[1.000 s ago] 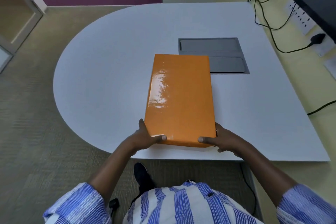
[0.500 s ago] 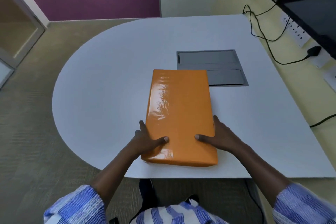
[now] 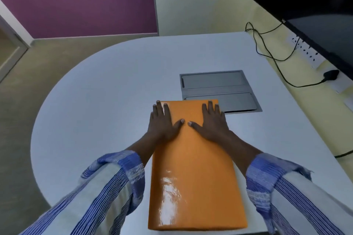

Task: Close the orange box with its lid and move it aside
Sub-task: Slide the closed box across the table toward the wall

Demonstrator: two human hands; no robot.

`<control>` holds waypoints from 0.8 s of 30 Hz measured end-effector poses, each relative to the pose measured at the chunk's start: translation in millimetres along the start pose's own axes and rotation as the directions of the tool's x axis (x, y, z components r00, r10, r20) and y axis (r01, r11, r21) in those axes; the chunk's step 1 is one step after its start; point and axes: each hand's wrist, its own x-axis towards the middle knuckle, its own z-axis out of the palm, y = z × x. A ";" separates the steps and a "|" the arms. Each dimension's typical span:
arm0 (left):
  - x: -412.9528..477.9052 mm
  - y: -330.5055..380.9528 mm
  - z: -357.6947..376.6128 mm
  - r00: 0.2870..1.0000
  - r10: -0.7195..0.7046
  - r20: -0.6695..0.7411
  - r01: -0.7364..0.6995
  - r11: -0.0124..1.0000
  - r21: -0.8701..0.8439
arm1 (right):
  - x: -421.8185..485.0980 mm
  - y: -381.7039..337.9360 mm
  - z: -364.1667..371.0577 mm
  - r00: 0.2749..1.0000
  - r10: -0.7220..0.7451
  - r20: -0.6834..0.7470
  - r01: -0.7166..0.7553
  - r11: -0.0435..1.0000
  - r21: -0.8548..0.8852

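The glossy orange box (image 3: 194, 173) lies lengthwise on the white table (image 3: 95, 120), its lid on top and its near end at the table's front edge. My left hand (image 3: 162, 122) rests flat on the far left part of the lid, fingers spread and pointing away. My right hand (image 3: 212, 122) lies flat on the far right part, thumb almost meeting the left thumb. Both palms press down on the lid; neither hand is wrapped around the box. The box's lower half is hidden under the lid.
A grey recessed cable hatch (image 3: 219, 89) sits in the table just beyond the box's far right corner. A black monitor (image 3: 309, 5) hangs at the right above a socket strip (image 3: 307, 53) with black cables (image 3: 271, 57). The table's left edge is rounded.
Both hands slid from the box's near corners up along the lid to its far end. The view has tilted up and moved closer to the table.
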 end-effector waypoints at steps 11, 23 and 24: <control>-1.2 -10.6 32.5 0.983 0.052 -0.178 -0.060 0.997 -0.043 | 0.1 5.2 37.9 0.988 0.005 -0.157 -0.008 1.000 -0.019; -56.6 -50.3 30.4 0.956 -0.106 0.273 0.293 0.309 -0.905 | -67.4 36.3 9.1 0.908 0.387 0.161 -0.385 0.617 0.687; -64.5 -52.0 33.6 0.948 -0.040 0.316 0.319 0.164 -0.934 | -75.6 38.4 12.3 0.893 0.392 0.222 -0.427 0.580 0.694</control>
